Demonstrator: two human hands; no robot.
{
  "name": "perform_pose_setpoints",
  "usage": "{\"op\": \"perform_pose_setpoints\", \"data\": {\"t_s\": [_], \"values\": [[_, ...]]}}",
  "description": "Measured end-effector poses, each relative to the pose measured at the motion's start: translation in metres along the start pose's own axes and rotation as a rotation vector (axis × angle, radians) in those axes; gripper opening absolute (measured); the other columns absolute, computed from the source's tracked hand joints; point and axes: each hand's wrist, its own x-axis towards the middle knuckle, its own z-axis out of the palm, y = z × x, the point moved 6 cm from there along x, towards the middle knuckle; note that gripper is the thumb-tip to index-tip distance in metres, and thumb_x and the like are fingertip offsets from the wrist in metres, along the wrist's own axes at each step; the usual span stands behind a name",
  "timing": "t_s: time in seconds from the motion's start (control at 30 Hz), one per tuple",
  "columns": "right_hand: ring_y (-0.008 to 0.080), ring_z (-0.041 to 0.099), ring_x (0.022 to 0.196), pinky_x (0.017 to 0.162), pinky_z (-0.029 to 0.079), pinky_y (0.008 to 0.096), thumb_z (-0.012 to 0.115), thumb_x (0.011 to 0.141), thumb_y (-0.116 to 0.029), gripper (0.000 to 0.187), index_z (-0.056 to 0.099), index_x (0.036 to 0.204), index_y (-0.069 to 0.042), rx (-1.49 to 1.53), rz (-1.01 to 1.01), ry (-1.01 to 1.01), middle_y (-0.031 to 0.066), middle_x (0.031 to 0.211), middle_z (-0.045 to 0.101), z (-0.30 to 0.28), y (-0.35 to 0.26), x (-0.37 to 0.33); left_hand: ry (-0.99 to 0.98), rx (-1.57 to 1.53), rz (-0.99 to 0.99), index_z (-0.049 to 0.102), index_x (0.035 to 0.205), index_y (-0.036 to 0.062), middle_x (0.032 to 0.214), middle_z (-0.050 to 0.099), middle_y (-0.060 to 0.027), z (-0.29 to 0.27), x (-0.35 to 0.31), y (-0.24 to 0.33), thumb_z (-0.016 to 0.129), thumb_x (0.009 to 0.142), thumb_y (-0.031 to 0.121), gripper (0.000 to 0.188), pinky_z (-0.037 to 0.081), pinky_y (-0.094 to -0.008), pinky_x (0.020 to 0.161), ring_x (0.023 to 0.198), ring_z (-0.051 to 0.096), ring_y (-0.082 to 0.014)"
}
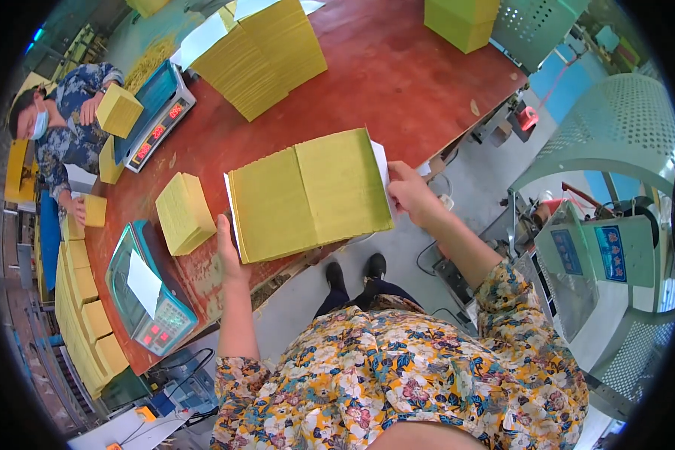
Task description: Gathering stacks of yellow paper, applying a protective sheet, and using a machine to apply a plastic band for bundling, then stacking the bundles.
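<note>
Between my two hands I hold a wide stack of yellow paper (307, 195), with white sheets showing at both ends and a seam down its middle. My left hand (230, 251) presses against its left end, thumb up along the edge. At the right end, my right hand (411, 193) is closed on the white edge. The stack is held over the near edge of the red table (397, 82). A smaller block of yellow paper (184, 214) sits on the table just left of my left hand. Beside it is a teal scale (154, 300) with a white sheet on its pan.
A tall yellow paper pile (255, 60) stands at the back. At far left a masked co-worker (71, 127) handles yellow blocks beside another scale (157, 124). Packed yellow blocks (86, 300) line the left side. Green perforated machine guards (615, 135) stand at right.
</note>
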Motion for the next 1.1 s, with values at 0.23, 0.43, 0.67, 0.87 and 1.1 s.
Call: {"op": "perform_pose_setpoints", "data": {"t_s": [0.23,0.43,0.67,0.87,1.1], "values": [[0.023,0.06,0.076,0.068,0.048,0.0354,0.052,0.081,0.0,0.049,0.053,0.129,-0.012,-0.483,-0.475,0.186,0.0129,0.088,0.063,0.004,-0.014,-0.016,0.023,0.577,0.104,0.056,0.093,0.0051,0.087,0.055,-0.001,-0.022,0.03,0.018,0.046,0.099,0.036,0.033,0.042,-0.0287,0.073,0.078,0.05,-0.0109],[0.0314,0.063,0.087,0.078,0.049,0.0403,0.052,0.081,-0.002,0.043,0.06,0.122,-0.013,-0.547,-0.561,0.251,0.0174,0.094,0.065,0.008,-0.008,-0.012,0.068,0.57,0.082,0.06,0.098,0.0025,0.091,0.058,-0.0035,-0.006,0.023,0.027,0.048,0.098,0.036,0.036,0.042,-0.0271,0.075,0.082,0.052,-0.0117],[0.026,0.059,0.082,0.076,0.048,0.0358,0.062,0.086,-0.014,0.032,0.062,0.118,-0.012,-0.489,-0.619,0.208,0.0123,0.088,0.062,0.008,-0.009,-0.014,0.093,0.671,0.11,0.061,0.099,0.0031,0.09,0.059,-0.0022,0.0,0.018,0.031,0.051,0.097,0.031,0.03,0.043,-0.0274,0.075,0.082,0.052,-0.0096],[0.0212,0.058,0.083,0.076,0.047,0.0314,0.062,0.087,-0.012,0.027,0.065,0.113,-0.007,-0.528,-0.631,0.271,0.0107,0.091,0.062,0.013,-0.023,-0.024,0.044,0.612,0.024,0.06,0.096,0.0047,0.088,0.058,0.0007,0.0,0.012,0.028,0.051,0.099,0.033,0.029,0.042,-0.0258,0.072,0.081,0.05,-0.0067],[0.0168,0.062,0.088,0.08,0.049,0.0281,0.058,0.092,-0.017,0.026,0.065,0.112,-0.001,-0.255,-0.435,0.194,0.0098,0.098,0.067,0.01,-0.012,-0.013,0.103,0.669,0.097,0.059,0.102,0.0045,0.093,0.058,-0.0012,-0.007,0.002,0.02,0.046,0.101,0.037,0.035,0.043,-0.0269,0.078,0.086,0.052,-0.0104]]}}
